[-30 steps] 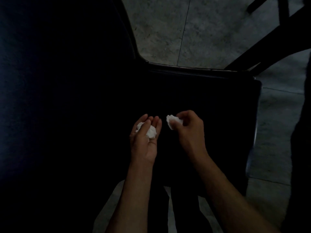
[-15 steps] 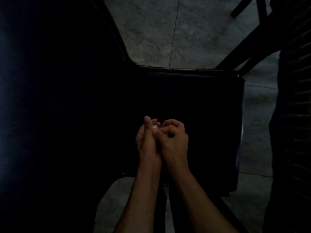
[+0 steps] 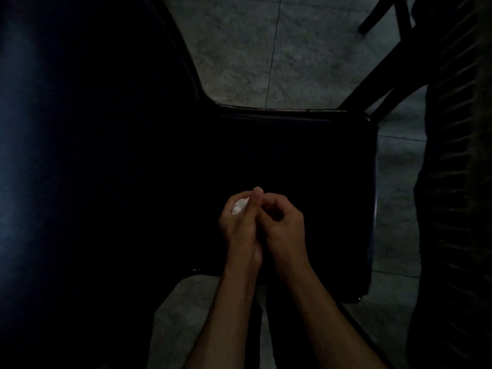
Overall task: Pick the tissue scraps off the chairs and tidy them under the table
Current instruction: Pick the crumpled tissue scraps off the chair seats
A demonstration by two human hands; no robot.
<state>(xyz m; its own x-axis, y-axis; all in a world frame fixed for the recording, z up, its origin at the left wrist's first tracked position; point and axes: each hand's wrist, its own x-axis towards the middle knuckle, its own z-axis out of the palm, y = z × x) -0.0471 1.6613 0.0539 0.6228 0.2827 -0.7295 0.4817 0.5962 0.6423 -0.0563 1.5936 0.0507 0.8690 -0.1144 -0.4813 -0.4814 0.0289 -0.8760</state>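
Over the dark chair seat (image 3: 298,155) my two hands are pressed side by side. My left hand (image 3: 238,230) is cupped round white tissue scraps (image 3: 239,208), which show between its fingers and its raised thumb. My right hand (image 3: 286,227) touches the left one, its fingers curled inward; no tissue shows in it. No loose scraps are visible on the seat, which is very dark.
A large dark blue padded surface (image 3: 66,155) fills the left side. Grey tiled floor (image 3: 266,49) lies beyond the seat. Dark wooden legs (image 3: 386,62) cross the upper right, and a dark ribbed object (image 3: 458,182) stands along the right edge.
My right hand, which pinched a tissue scrap apart from the left, came against the left hand. That scrap is no longer visible in it; my left hand has closed round the white tissue.
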